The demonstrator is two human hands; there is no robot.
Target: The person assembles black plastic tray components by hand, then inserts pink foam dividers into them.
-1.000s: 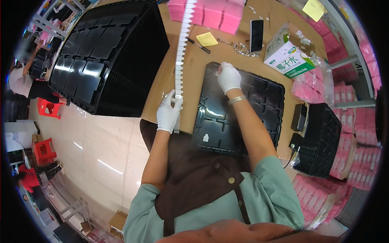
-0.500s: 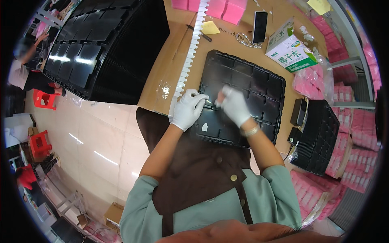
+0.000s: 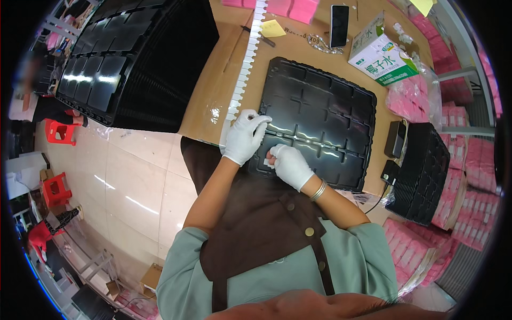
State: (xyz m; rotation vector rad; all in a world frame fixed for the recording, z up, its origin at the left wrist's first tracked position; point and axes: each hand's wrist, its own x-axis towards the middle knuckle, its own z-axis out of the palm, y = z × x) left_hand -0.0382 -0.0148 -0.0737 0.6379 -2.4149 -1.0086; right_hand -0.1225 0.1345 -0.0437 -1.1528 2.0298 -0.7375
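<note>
A black moulded plastic tray [image 3: 320, 120] with rectangular compartments lies in front of me on the cardboard-covered table. My left hand [image 3: 246, 138], in a white glove, rests at the tray's left edge with thumb and fingers pressed together; whether anything is between them is hidden. My right hand [image 3: 292, 167], gloved with bare fingertips, is closed over the near-left compartment. At its fingertips a small flat white piece [image 3: 268, 162] shows, partly covered by the fingers.
A tall stack of black trays [image 3: 176, 69] stands at the left. A long toothed white strip [image 3: 242, 85] runs beside the tray. Beyond lie a phone [image 3: 338, 26], a bead string [image 3: 322, 45] and a carton [image 3: 381, 56]. Smaller black trays [image 3: 418, 176] stand at the right.
My right hand has come nearer to me and left, from the tray's middle to the white piece in the near-left compartment. My left hand has barely moved.
</note>
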